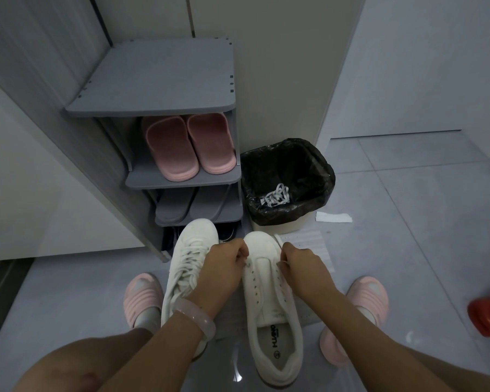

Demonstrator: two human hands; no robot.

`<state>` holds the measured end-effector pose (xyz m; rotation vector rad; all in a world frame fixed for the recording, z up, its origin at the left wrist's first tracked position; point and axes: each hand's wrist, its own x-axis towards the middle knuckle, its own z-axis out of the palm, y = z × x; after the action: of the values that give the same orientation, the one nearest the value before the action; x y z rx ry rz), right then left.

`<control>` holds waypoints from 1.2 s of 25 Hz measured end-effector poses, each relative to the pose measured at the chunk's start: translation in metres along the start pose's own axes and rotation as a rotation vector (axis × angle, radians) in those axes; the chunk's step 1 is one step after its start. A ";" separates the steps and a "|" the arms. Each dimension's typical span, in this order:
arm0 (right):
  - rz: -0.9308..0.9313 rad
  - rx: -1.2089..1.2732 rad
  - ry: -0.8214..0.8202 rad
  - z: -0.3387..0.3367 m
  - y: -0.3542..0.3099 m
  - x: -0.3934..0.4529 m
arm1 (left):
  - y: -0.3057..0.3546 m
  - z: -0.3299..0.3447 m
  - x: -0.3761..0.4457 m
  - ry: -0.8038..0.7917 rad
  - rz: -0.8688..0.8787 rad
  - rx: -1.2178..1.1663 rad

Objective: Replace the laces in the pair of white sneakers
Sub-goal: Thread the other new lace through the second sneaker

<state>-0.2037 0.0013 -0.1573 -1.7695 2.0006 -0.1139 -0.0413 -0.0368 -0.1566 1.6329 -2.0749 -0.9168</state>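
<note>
Both hands work at the toe end of the right sneaker on the floor: the left hand pinches a lace end at its left eyelets, the right hand pinches the other lace end. Just beside it, under the left wrist, lies the laced left sneaker.

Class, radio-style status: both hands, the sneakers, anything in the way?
Left hand and right hand each pinch a lace end at the right sneaker toe eyelets. Left sneaker already laced. Old laces in the bin. Nothing in the way.
</note>
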 end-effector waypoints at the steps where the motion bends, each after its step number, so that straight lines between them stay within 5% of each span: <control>1: -0.001 0.004 -0.002 0.000 0.000 0.000 | 0.000 0.000 0.000 0.009 -0.001 -0.007; 19: -0.009 0.051 -0.011 0.003 0.002 0.001 | 0.002 0.018 -0.010 0.047 0.063 0.018; 27: 0.005 0.045 0.020 0.001 -0.001 -0.001 | -0.001 0.015 -0.013 0.116 -0.337 -0.265; 30: 0.022 -0.010 0.049 -0.001 -0.003 -0.002 | 0.005 0.014 -0.013 0.084 -0.275 -0.155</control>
<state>-0.2008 0.0023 -0.1548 -1.7672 2.0578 -0.1418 -0.0503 -0.0198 -0.1621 1.8671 -1.7062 -1.0475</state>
